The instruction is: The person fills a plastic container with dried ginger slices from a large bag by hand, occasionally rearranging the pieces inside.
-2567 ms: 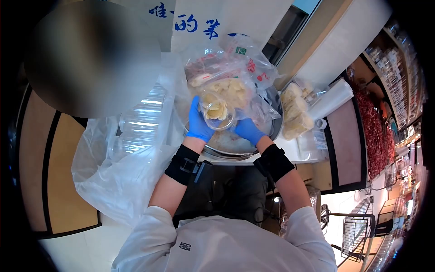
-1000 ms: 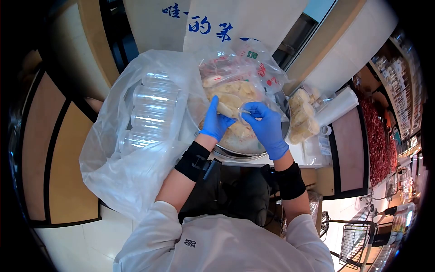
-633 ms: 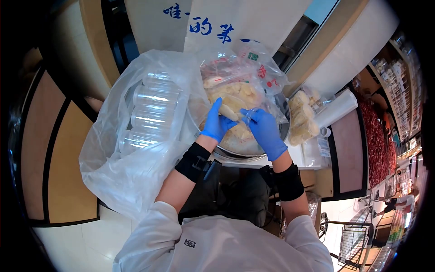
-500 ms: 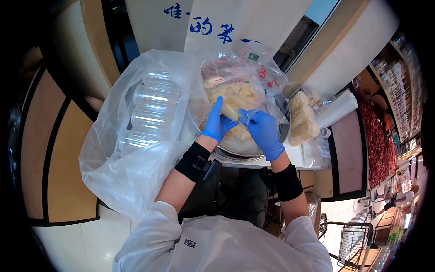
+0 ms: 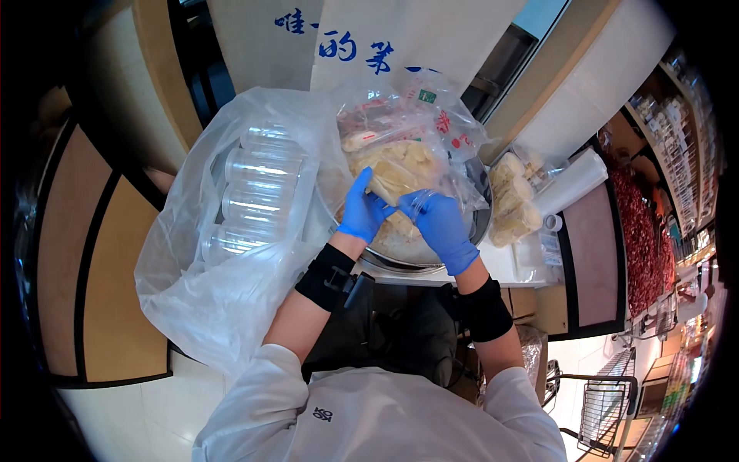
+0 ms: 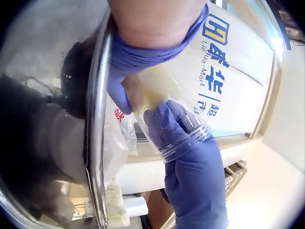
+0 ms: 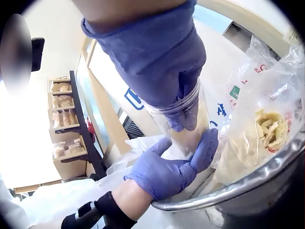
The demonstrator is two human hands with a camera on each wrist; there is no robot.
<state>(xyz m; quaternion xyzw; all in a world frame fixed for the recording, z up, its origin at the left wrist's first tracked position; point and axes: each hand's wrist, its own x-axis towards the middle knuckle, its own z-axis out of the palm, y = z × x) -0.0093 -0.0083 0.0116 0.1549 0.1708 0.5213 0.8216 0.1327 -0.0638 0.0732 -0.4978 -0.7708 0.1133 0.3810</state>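
My gloved left hand [image 5: 362,214] grips a clear plastic jar [image 7: 186,102] around its lower part, its thumb and fingers on the wall. The jar lies tilted over the metal basin [image 5: 408,269], its threaded mouth turned toward my right hand [image 5: 443,231]. Pale yellow slices [image 6: 151,93] lie in its bottom end. Both wrist views show the right fingers [image 7: 176,121] reaching through the mouth into the jar, pointing at the slices. Under the hands, a plastic bag [image 7: 238,155] of pale yellow slices [image 7: 274,128] fills the basin.
Left of the basin, a large plastic bag [image 5: 192,300] holds several clear jars [image 5: 262,189]. Filled packs [image 5: 514,208] and a white roll [image 5: 573,185] stand on the right. A board with blue writing [image 5: 400,35] rises behind. The basin's rim [image 7: 238,188] curves close by.
The right hand has come from the basin up to the jar, and its fingers now reach inside. The left hand has tipped the jar sideways. The view has shifted slightly.
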